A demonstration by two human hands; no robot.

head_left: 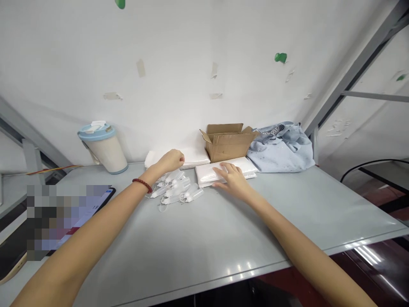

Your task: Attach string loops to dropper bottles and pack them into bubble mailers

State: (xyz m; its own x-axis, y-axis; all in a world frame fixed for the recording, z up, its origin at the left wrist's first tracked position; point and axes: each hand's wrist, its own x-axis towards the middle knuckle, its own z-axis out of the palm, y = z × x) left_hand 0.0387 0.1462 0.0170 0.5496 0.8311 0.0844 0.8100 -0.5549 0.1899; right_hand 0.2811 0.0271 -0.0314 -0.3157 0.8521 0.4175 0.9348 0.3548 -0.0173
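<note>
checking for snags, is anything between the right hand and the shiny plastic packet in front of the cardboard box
Nothing visible: the right hand is spread on the shiny plastic packet. The open cardboard box stands behind it.

On table [179,251]: cup [111,153] left rear | bottles [180,187] right of cup, before stack [196,157] | packet [207,175] right of bottles, before box [228,148] | cloth [281,151] right of box

Workroom: grey table [179,243], tape-marked wall [172,51]
</note>
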